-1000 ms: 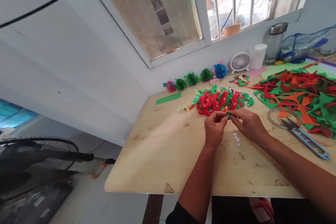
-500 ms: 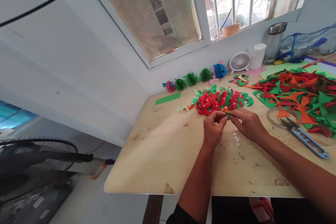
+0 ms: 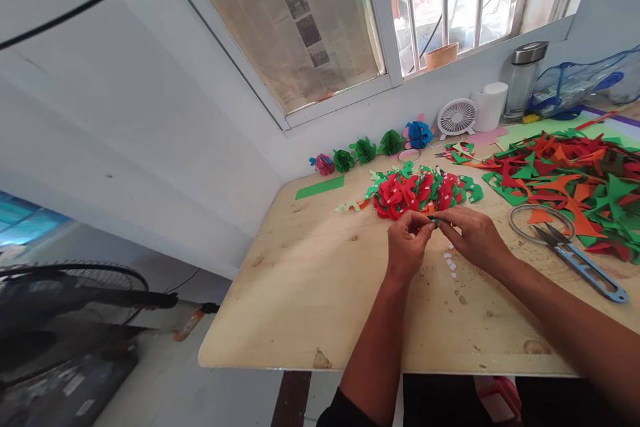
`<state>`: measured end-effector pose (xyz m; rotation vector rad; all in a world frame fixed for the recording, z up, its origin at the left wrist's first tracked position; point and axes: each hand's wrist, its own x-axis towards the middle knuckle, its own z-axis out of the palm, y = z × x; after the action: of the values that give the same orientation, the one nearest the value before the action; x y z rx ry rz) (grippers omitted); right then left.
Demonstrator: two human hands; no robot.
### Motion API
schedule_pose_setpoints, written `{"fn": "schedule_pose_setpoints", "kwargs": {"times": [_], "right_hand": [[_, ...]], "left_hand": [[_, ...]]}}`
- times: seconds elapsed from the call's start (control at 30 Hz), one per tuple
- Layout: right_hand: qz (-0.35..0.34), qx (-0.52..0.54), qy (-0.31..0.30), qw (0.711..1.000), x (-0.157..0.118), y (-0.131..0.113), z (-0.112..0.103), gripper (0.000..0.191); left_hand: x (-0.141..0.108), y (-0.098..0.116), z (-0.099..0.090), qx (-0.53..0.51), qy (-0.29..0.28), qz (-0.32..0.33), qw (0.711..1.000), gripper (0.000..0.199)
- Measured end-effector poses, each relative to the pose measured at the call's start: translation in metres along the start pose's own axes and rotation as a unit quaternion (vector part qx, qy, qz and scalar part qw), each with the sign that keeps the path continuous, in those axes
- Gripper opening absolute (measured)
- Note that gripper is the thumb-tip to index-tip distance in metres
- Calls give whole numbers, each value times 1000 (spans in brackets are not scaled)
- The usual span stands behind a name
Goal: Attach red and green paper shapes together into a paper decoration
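My left hand (image 3: pixel 409 245) and my right hand (image 3: pixel 470 233) meet over the wooden table (image 3: pixel 310 287), just in front of a pile of red and green cut pieces (image 3: pixel 405 193). Between their fingertips they pinch one small dark green piece (image 3: pixel 434 219), mostly covered by the fingers. Several small white squares (image 3: pixel 450 265) lie on the wood below my right hand. To the right of that hand are blue-handled snips (image 3: pixel 587 267), with blades over a metal ring (image 3: pixel 515 227).
A heap of red, orange and green scraps (image 3: pixel 575 180) covers the right side. Along the wall stand green paper balls (image 3: pixel 365 151), a blue one (image 3: pixel 419 135), a small white fan (image 3: pixel 457 118) and a glass bottle (image 3: pixel 523 83). A green strip (image 3: pixel 320 187) lies at the back left.
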<state>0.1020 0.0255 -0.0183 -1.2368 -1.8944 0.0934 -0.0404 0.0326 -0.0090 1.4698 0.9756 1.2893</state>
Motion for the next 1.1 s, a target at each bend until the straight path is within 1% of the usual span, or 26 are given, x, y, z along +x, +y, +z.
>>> {"fn": "schedule_pose_setpoints", "kwargs": {"times": [0.23,0.57,0.8,1.0,1.1], "right_hand": [[-12,-2,20,1000,0,2,1,23],[-22,-13,20,999,0,2,1,23],[-33,-10,23,999,1,1,-1,21],[-52,-19,20,998,1,1,-1,21],[-56,-22,17,998,1,2,0,20]], "left_hand": [[0,1,2,11,11,2,1000,12],[0,-1,0,35,6,16,999,10],[2,2,-2,18,0,0,1000,10],[2,-1,-3,7,11,-6,1000,16],[2,-1,-3,13,13,-9,1000,13]]}}
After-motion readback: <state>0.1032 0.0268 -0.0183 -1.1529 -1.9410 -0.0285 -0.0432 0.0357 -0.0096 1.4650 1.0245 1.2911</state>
